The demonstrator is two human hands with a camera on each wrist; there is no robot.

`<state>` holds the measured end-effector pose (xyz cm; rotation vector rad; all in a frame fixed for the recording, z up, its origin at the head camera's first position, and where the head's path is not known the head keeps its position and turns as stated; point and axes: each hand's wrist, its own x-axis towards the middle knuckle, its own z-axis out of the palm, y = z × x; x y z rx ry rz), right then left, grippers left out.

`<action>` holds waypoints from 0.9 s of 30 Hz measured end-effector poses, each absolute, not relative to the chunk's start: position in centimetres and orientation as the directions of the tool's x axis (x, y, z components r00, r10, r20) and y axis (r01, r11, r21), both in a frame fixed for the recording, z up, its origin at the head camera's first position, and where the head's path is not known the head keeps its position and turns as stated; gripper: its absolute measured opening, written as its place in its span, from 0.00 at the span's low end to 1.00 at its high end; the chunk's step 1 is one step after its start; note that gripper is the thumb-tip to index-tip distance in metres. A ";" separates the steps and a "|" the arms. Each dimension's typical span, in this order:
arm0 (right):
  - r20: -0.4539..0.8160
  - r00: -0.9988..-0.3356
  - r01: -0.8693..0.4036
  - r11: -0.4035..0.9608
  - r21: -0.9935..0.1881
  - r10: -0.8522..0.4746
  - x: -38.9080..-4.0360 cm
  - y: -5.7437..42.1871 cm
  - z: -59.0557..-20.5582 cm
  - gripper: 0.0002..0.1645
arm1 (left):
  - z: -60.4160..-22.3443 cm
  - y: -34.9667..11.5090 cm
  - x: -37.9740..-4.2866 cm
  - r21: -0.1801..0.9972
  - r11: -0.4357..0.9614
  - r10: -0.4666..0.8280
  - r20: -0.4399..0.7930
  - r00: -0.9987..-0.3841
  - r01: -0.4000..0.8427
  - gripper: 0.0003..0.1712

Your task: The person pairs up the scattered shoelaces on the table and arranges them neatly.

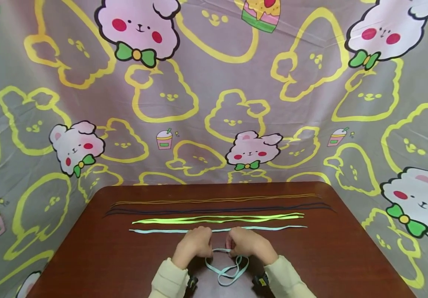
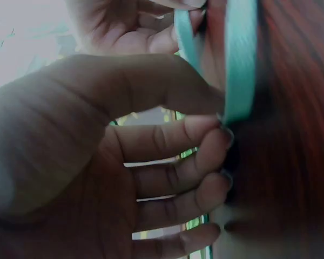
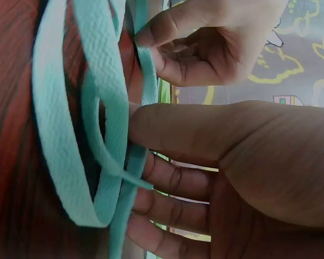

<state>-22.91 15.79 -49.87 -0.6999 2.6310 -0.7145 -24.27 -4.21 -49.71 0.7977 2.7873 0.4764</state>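
Note:
A light teal flat shoelace lies in loose loops on the brown table between the two hands. My left hand pinches one part of it between thumb and forefinger, with the lace rising past the fingertips in the left wrist view. Opposite, my right hand pinches another part, its thumb against the lace and the other fingers curled behind. A stretch of lace runs between both hands. Just beyond them a pale blue shoelace lies straight across the table, partly hidden by the hands.
Farther back lie neon yellow shoelaces, dark navy shoelaces and thin brown shoelaces, stretched side to side. The dark brown table ends at a patterned cloth that hangs behind it and at both sides.

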 end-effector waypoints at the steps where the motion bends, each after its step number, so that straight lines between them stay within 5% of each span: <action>1: -0.180 -0.823 -0.374 0.752 -0.543 -0.539 -22.8 15.8 -49.9 0.13 | -49.8 -4.2 -24.3 0.368 0.801 0.540 -0.106 -0.835 0.472 0.24; 14: -0.109 -0.758 -0.470 0.654 -0.593 -0.644 -21.5 16.8 -45.8 0.17 | -47.1 -7.1 -25.8 0.691 0.547 0.666 -0.018 -0.746 0.472 0.08; 27: 0.073 -0.786 -0.560 0.658 -0.504 -0.614 -19.1 18.4 -41.4 0.20 | -41.6 -10.5 -24.3 0.706 0.506 0.594 0.131 -0.794 0.496 0.09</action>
